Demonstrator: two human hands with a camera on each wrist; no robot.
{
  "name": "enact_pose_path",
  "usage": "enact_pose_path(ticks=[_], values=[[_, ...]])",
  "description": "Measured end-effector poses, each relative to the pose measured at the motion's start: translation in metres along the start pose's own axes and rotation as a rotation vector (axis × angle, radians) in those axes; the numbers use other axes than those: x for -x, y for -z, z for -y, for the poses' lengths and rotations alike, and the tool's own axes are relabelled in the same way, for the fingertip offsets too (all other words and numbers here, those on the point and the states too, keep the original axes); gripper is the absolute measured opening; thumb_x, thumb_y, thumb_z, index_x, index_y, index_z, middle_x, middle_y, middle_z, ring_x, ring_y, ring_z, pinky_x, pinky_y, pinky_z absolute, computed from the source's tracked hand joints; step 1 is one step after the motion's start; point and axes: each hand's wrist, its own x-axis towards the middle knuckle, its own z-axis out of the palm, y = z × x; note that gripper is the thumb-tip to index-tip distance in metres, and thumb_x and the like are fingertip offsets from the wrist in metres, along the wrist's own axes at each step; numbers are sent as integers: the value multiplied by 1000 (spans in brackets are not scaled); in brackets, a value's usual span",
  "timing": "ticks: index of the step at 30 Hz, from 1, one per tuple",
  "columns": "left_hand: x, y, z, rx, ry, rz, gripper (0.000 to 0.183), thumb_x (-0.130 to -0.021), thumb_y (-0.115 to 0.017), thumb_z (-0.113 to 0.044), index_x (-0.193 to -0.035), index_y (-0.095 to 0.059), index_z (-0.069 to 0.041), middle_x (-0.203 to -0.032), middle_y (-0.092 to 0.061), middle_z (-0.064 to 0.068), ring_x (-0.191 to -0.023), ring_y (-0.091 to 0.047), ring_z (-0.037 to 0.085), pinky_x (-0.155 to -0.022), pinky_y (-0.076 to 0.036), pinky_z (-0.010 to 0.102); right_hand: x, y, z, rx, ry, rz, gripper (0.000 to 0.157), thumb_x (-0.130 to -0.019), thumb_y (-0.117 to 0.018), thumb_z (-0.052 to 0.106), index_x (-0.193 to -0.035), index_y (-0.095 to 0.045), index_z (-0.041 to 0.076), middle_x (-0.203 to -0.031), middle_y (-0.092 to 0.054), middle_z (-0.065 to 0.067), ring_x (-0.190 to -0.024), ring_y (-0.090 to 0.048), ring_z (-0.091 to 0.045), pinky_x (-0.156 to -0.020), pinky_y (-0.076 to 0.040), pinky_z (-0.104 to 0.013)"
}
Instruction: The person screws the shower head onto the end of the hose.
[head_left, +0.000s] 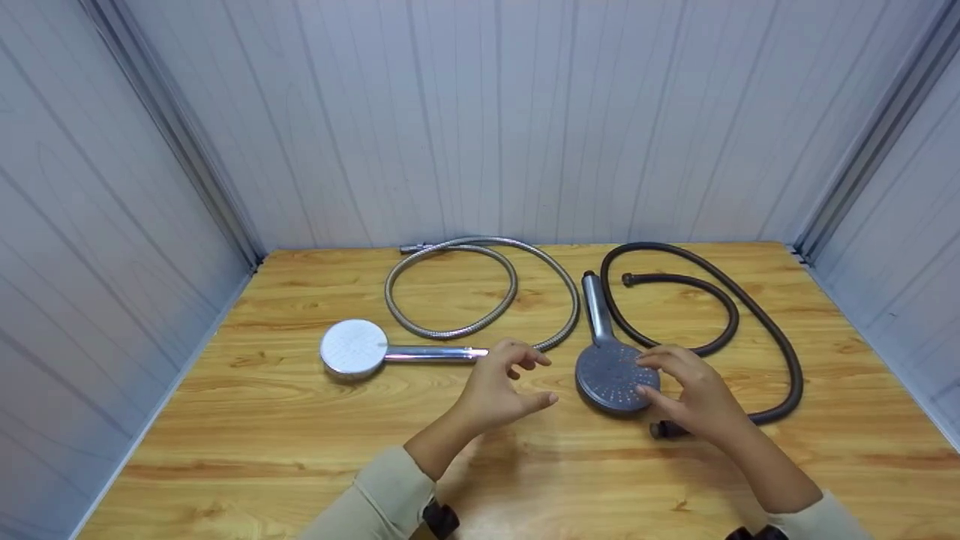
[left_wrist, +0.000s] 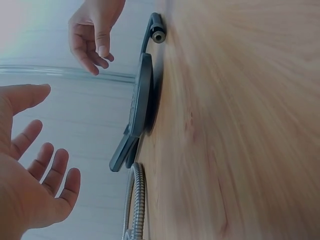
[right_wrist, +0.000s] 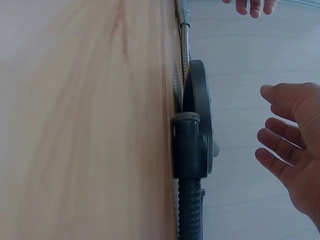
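Observation:
My left hand (head_left: 495, 390) hovers over the table, fingers loosely bent and nothing in them. In the head view it overlaps the handle end of a chrome shower head (head_left: 354, 348), hiding where a silver metal hose (head_left: 450, 332) meets it. To the right, a dark grey shower head (head_left: 611, 375) lies spray face up, handle pointing to the back. My right hand (head_left: 697, 394) is above its right edge, thumb and fingers apart; the right wrist view shows a gap between hand (right_wrist: 300, 145) and shower head (right_wrist: 200, 95).
A dark hose (head_left: 787, 360) loops over the right side of the table, its near end fitting (head_left: 666, 430) close to the grey shower head. The silver hose coils near the back. White panelled walls (head_left: 495, 120) enclose the wooden table (head_left: 247, 450) at the back and sides.

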Motion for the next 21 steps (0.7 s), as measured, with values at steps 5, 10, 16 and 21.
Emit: enact_pose_path(ticks=[5,10,16,21], values=[[-3,-7,2,10,3,18,36,-74,-85,-21,-104,-70,-11,-104,-59,4,-98,-55,22,-79,-50,41,6,4,-5,-14,-20,8,42,-66,-87,-1,-104,-71,8,-109,-64,-2,-100,-61,-19,-88,-43,-16],[-4,-13,2,32,20,31,37,-73,-85,-19,-105,-69,-8,-105,-60,9,-98,-56,22,-80,-51,42,12,9,-12,-9,-17,20,39,-68,-86,0,-102,-71,8,-107,-64,0,-98,-61,-17,-85,-44,-14],[-6,-20,2,46,29,50,36,-73,-85,-18,-105,-69,-10,-106,-60,2,-98,-56,19,-81,-51,42,18,15,-17,2,-12,25,38,-67,-86,-1,-102,-71,8,-106,-64,0,-97,-61,-17,-84,-43,-11],[-9,-24,5,66,48,56,36,-73,-84,-19,-105,-69,-11,-106,-60,-3,-99,-57,18,-82,-51,42,20,20,-19,-3,-19,16,38,-68,-86,0,-101,-71,11,-105,-65,-1,-95,-61,-15,-83,-41,-8]])
